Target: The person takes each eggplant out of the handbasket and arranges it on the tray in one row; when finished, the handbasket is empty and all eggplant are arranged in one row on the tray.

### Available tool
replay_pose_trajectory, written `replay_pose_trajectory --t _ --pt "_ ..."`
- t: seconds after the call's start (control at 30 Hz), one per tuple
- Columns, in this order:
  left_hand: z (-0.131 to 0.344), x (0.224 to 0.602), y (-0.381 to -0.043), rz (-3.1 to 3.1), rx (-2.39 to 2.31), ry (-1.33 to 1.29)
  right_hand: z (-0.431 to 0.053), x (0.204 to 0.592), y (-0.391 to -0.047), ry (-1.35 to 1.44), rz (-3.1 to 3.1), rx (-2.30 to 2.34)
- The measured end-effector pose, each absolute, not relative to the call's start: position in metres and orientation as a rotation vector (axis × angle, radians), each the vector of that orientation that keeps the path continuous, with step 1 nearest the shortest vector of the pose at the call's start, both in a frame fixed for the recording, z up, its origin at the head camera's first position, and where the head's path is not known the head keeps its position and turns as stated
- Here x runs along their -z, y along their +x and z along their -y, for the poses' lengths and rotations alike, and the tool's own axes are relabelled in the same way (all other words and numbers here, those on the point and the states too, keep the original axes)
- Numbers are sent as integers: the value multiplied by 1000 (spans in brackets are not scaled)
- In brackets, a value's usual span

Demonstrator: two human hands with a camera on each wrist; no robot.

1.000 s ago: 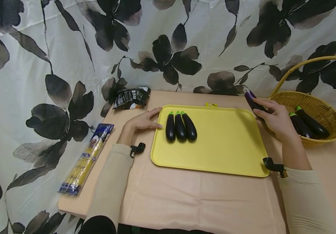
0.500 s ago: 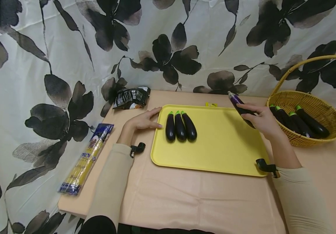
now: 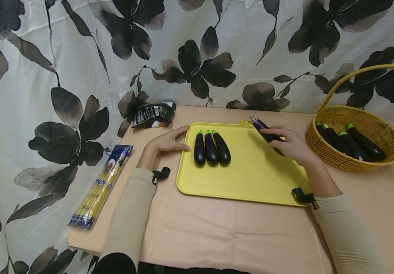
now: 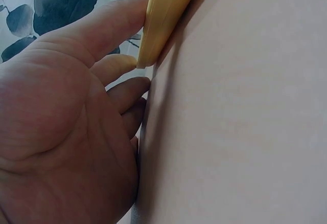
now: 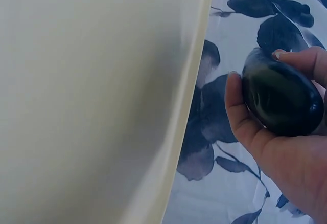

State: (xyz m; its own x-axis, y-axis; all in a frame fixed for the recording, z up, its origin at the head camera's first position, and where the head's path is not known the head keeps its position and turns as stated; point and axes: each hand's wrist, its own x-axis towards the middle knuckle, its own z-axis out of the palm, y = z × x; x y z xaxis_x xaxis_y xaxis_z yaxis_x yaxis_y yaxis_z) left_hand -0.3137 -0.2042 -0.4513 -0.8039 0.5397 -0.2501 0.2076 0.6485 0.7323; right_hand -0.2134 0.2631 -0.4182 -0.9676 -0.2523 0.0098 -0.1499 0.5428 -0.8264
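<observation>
The right hand [image 3: 287, 142] grips one eggplant [image 3: 262, 127], with the thumb and the fingers around its thick dark part. The thin purple end points away from the person and to the left. A shadow lies on the tray [image 3: 244, 182] below, and the right wrist view shows a gap between eggplant and tray rim, so I judge that it is lifted over the far right part.

One second ago this hand was close beside the basket [image 3: 334, 163]; now it has moved left, over the tray. This means, in my judgement, that the eggplant is in the middle of being carried and is not yet laid down.

The left hand [image 3: 165, 144] has its fingers rather straight and holds nothing in a grip; it touches the left edge of the tray, in the same place as before. Near it, three eggplants [image 3: 211, 149] lie side by side on the left part of the tray, also unchanged.

Further out, four eggplants [image 3: 352, 146] are visible in the basket, at the right. A long pasta packet [image 3: 101, 186] lies on the left side of the table [image 3: 217, 228], and a black bag [image 3: 153, 115] stands at the far left corner.
</observation>
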Motion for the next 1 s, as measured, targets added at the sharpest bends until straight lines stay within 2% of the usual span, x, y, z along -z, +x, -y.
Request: replay_pose_trajectory --t 0.4,1.0 --pt "204 452 -314 -2414 -987 582 -243 420 -216 -353 -2610 1254" --pt "203 451 -312 -2407 -1012 580 -212 429 -223 -528 -2572 1032"
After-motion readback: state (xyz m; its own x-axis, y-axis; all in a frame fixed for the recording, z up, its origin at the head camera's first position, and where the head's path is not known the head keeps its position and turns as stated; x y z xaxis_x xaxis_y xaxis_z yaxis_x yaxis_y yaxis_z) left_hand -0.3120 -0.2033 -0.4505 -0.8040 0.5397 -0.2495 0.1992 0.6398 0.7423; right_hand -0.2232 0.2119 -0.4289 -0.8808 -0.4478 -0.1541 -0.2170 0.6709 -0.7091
